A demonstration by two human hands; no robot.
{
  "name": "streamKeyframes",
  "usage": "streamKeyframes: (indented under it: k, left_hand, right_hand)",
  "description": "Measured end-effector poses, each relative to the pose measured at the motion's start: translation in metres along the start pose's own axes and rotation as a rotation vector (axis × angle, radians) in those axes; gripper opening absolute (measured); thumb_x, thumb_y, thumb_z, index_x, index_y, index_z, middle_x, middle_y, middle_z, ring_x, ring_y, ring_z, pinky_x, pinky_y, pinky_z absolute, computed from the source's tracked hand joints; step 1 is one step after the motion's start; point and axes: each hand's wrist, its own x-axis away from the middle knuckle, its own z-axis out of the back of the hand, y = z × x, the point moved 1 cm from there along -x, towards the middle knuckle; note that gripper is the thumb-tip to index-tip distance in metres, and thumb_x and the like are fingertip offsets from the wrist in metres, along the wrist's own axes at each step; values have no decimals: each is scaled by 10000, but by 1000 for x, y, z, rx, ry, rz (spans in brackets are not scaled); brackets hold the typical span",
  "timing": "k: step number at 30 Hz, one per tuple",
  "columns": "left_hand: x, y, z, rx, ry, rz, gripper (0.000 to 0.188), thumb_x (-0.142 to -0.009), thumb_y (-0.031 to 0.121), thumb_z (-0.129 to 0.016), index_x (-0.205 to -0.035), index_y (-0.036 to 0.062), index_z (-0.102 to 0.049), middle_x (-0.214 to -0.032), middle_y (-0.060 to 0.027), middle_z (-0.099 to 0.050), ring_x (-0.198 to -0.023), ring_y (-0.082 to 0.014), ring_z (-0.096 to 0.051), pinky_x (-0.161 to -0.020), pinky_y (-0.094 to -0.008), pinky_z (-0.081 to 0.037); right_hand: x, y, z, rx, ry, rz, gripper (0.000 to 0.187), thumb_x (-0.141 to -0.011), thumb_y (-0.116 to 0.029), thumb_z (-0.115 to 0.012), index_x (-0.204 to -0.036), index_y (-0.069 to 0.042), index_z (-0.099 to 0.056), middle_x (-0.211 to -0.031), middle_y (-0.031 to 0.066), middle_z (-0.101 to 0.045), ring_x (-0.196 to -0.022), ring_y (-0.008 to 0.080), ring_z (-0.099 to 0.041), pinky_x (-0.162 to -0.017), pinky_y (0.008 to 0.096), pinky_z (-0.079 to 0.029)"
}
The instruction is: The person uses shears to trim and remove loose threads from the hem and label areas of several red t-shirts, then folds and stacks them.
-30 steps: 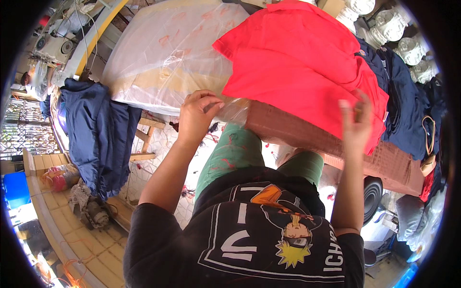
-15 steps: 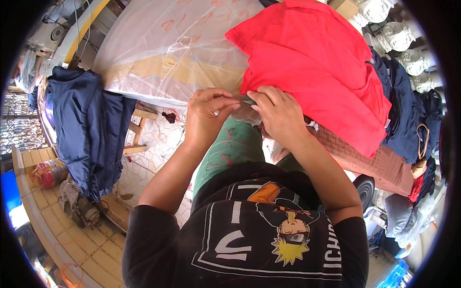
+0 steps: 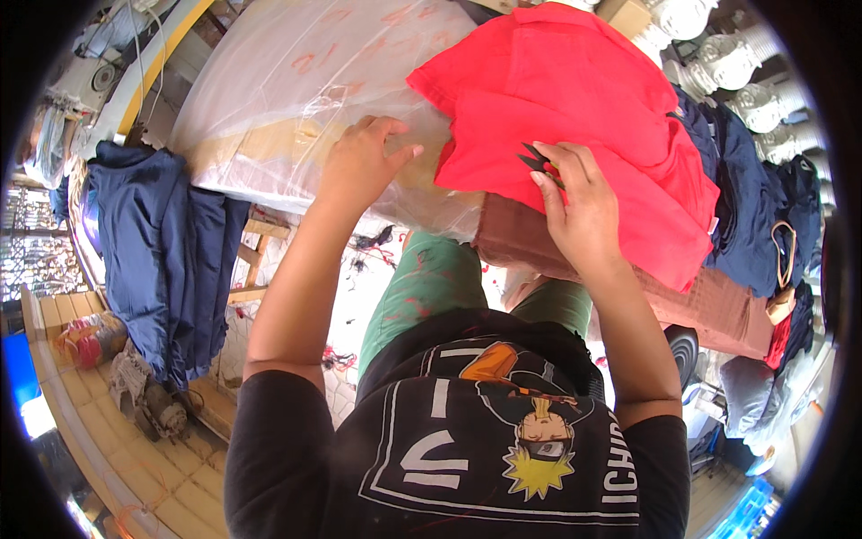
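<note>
My right hand (image 3: pixel 582 202) is closed around a small pair of thread snips (image 3: pixel 535 160), whose dark blades point left with their tips apart. The snips are over the lower part of a red garment (image 3: pixel 557 99) spread out in front of me to the right. My left hand (image 3: pixel 361 163) is raised with nothing in it, thumb and fingers apart. It is above the near edge of a large bundle wrapped in clear plastic (image 3: pixel 269 135). Part of the snips' handle is hidden in my right palm.
A brown patterned cloth surface (image 3: pixel 521 232) lies under the red garment. Dark blue clothes (image 3: pixel 745 198) are piled at the right, and more dark blue fabric (image 3: pixel 157 242) hangs at the left. A tiled ledge (image 3: pixel 153 467) with a motor-like part (image 3: pixel 148 395) borders the left. Thread scraps litter the floor.
My hands have moved apart, from close together over the bundle's edge: the left slightly left and up, the right toward the red garment. The snips' blades now show clearly in the right.
</note>
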Motion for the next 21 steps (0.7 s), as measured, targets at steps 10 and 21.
streamKeyframes:
  k: [10,21]
  left_hand:
    - [-44,16,-46,329,-12,166,381,-912,354,-637,-1078,14,-673,-864,-82,-685,-814,-127,-623,-764,-276,-478]
    - [-53,26,-67,934,-119,436,401,-909,272,-657,-1180,-20,-611,-1063,-100,-674,-941,-152,-648,-826,-270,-514]
  right_hand:
    - [-5,59,171,496,-129,52,250,-820,-66,-640,-1068,-61,-609,-996,124,-622,-905,320,-627,-761,414,-512]
    - [129,201,226,20,96,-968,399,-804,-371,-750,-914,9,-697,-661,35,-575,-641,115,-499,-596,312,-425]
